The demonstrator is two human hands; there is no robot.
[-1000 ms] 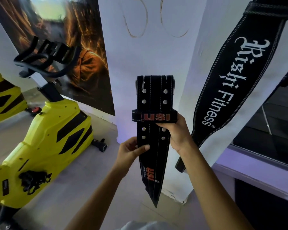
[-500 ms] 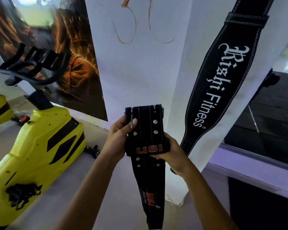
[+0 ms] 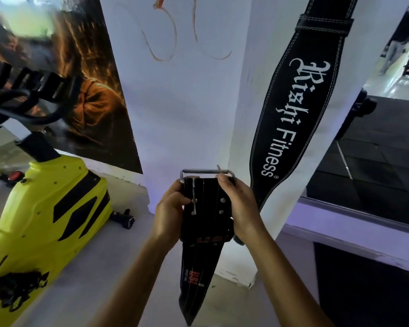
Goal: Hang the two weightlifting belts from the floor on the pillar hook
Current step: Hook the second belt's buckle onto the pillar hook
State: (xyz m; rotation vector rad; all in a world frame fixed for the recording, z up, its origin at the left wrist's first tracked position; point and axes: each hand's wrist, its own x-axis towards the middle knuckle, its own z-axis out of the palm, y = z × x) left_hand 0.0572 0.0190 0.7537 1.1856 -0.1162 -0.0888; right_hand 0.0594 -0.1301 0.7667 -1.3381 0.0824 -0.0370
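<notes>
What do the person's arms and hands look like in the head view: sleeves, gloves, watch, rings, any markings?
Both forearms are bare from the bottom edge of the picture up to the wrists, with no sleeve in view. The left hand and right hand wear no gloves. No watch, band or ring shows on either wrist or on the visible fingers. No tattoos or markings are visible. Nails look short and unpainted.

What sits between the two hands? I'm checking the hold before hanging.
In the head view, the USI belt's buckle end sits between the left hand and right hand.
</notes>
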